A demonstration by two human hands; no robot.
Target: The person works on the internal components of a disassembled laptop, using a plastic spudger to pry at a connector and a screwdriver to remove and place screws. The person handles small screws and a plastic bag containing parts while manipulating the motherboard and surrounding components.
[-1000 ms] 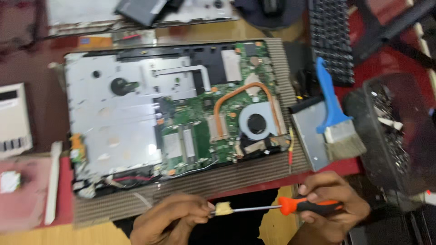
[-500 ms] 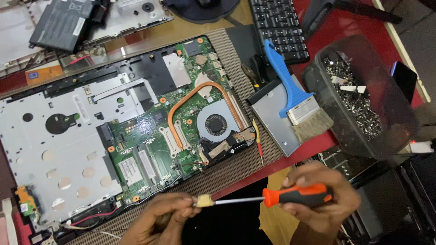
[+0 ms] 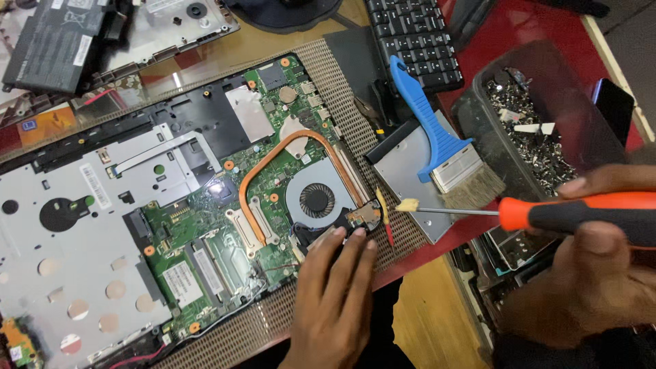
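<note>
Your right hand (image 3: pixel 588 273) sits at the right edge of the view, its fingers wrapped around the orange-and-black handle of a screwdriver (image 3: pixel 540 213). The thin metal shaft points left and lies nearly level, and a small pale yellowish scrap (image 3: pixel 408 204) clings to its tip. That tip hovers over the silver drive caddy (image 3: pixel 410 171), just right of the opened laptop (image 3: pixel 191 205).

Your left hand (image 3: pixel 335 294) lies flat, palm down, with its fingers (image 3: pixel 355 239) stretched out side by side and holding nothing. The fingertips rest at the lower edge of the round cooling fan (image 3: pixel 316 199), touching the small connector block beside it. A copper heat pipe (image 3: pixel 256 171) curves from the fan across the green motherboard (image 3: pixel 198 253).

The laptop rests bottom-up on a brown woven mat (image 3: pixel 355 130), which lies on the worktop (image 3: pixel 424 321). A blue-handled brush (image 3: pixel 437 143) lies across the drive caddy, bristles toward you. To its right stands a dark plastic tub (image 3: pixel 478 116) filled with small screws and metal bits. A black keyboard (image 3: pixel 413 34) lies at the top of the view, and a black battery pack (image 3: pixel 51 44) sits at the top left on a separate grey cover panel (image 3: pixel 171 27).
</note>
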